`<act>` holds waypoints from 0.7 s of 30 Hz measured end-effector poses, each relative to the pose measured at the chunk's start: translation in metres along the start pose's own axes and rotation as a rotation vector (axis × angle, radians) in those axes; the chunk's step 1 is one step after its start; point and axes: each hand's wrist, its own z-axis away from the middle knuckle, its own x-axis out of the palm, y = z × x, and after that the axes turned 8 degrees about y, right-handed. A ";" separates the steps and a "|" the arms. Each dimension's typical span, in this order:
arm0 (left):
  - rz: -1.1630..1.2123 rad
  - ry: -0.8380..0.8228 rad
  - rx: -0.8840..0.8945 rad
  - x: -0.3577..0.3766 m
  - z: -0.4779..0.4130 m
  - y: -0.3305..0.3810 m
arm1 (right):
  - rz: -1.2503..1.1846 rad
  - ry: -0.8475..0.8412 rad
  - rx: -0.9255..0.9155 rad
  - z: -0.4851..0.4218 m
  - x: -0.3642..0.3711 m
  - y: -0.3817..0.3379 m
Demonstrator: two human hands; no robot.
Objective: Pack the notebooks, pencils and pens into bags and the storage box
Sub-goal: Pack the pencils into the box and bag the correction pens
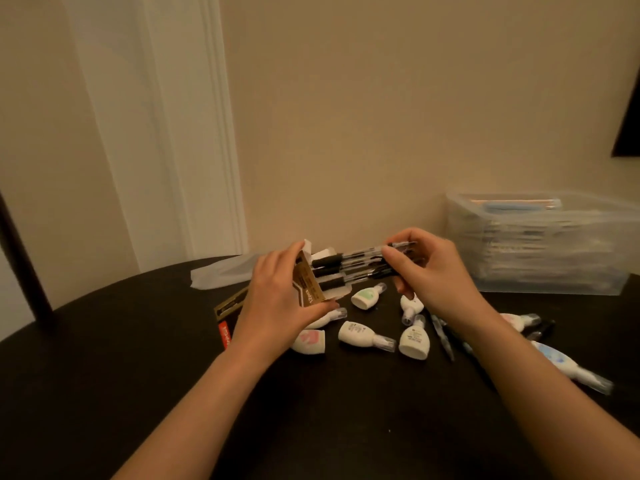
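Above the dark table (104,358), my left hand (277,299) grips a small gold-and-black pen box (308,285) with its white flaps open. Several black-grip pens (349,265) stick out of the box's open end toward the right. My right hand (429,268) is closed around the far ends of those pens. A clear plastic storage box (540,244) holding stacked stationery stands at the back right. More loose pens (443,334) lie on the table under my right wrist.
Several small white correction-tape dispensers (363,336) lie scattered under my hands. A second black-and-red pen box (225,320) lies left of them. A clear plastic bag (221,273) lies near the wall. A dark post (20,258) stands at the left.
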 end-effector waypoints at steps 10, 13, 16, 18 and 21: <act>-0.284 -0.005 0.280 0.008 0.015 0.019 | -0.194 0.023 0.219 0.025 0.024 -0.007; -0.298 0.033 0.309 0.013 0.016 0.016 | -0.195 -0.135 0.291 0.028 0.028 -0.007; -0.289 0.043 0.290 0.013 0.015 0.011 | 0.007 -0.179 0.225 0.028 0.030 -0.003; -0.290 0.063 0.274 0.011 0.014 0.009 | 0.135 -0.170 0.163 0.029 0.033 -0.001; -0.270 0.083 0.256 0.010 0.013 0.008 | 0.194 -0.152 0.108 0.031 0.034 0.000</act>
